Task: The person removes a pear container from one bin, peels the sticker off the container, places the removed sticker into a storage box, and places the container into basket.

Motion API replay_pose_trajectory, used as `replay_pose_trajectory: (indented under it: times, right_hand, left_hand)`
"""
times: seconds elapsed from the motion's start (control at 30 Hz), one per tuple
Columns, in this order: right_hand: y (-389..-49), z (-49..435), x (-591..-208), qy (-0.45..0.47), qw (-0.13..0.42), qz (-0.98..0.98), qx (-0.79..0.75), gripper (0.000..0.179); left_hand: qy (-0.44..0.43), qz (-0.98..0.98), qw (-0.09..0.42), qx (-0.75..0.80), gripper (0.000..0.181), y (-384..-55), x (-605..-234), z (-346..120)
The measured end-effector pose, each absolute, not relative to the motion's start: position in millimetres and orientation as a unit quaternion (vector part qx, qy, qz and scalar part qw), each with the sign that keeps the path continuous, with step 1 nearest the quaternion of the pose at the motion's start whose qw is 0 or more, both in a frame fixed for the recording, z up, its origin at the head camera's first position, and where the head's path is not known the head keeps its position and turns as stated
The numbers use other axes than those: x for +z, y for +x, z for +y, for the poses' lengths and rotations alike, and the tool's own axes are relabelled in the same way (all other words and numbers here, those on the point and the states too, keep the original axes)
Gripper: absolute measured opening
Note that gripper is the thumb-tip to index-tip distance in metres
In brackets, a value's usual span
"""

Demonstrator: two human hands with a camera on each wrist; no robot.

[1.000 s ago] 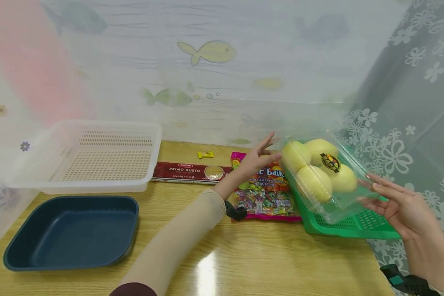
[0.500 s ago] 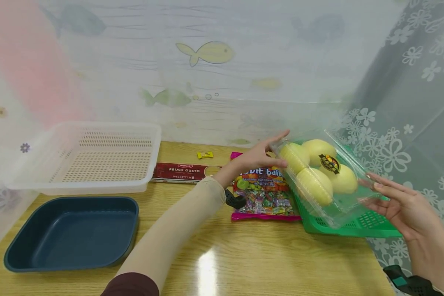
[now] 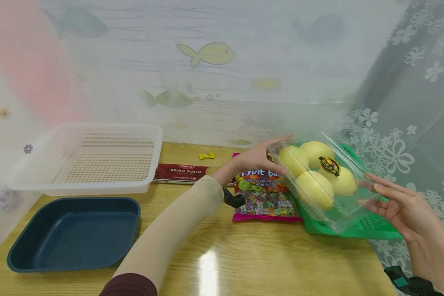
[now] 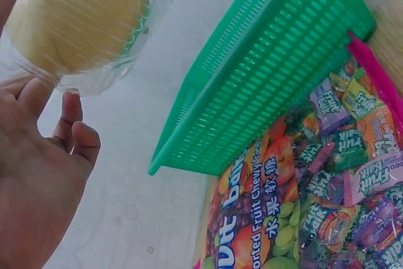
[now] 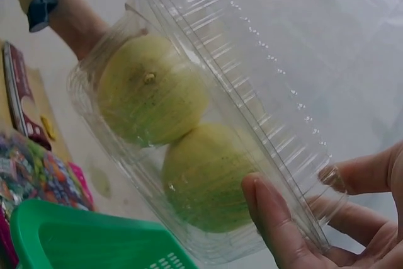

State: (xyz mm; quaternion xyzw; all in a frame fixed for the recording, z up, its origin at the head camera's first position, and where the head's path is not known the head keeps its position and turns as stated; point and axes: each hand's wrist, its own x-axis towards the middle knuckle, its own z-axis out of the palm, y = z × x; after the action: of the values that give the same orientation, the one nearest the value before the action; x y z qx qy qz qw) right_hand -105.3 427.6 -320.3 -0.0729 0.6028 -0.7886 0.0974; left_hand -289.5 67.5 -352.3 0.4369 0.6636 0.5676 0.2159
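A clear plastic clamshell box (image 3: 349,207) of several pale yellow-green melons (image 3: 314,190) is held tilted above the green basket (image 3: 379,233) in the head view. Its left end is gripped by my left hand (image 3: 257,158), thumb on the near side. At the opposite end my right hand (image 3: 407,207) pinches the box edge between thumb and fingers, as the right wrist view shows with the thumb (image 5: 274,218) against the plastic. In the left wrist view, curled fingers of the left hand (image 4: 44,155) touch the box's underside. The basket's inside is mostly hidden behind the box.
A bag of fruit chews (image 3: 266,197) lies left of the green basket. Behind it are a red spaghetti pack (image 3: 183,173) and a small yellow wrapped candy (image 3: 206,156). A white basket (image 3: 153,160) and a dark blue tray (image 3: 74,232) stand at the left. A patterned curtain hangs behind.
My left hand has reached right from beside the box and taken hold of its left end. The box has tilted slightly, its near corner lower. The right hand keeps its hold.
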Motion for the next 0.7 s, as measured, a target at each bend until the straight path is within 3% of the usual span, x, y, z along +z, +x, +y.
replay_pose_trajectory:
  times: [0.33,0.7]
  right_hand:
    - [-111,429,-326,-0.108,0.113,0.57,-0.807,0.053]
    - [-114,417,-331,-0.199,0.022,0.537,-0.819,0.054]
  left_hand:
    - [0.416,0.672,0.207,0.576,0.102,-283,-352,64]
    - [0.411,0.643,0.17,0.623,0.1,-276,-360,62]
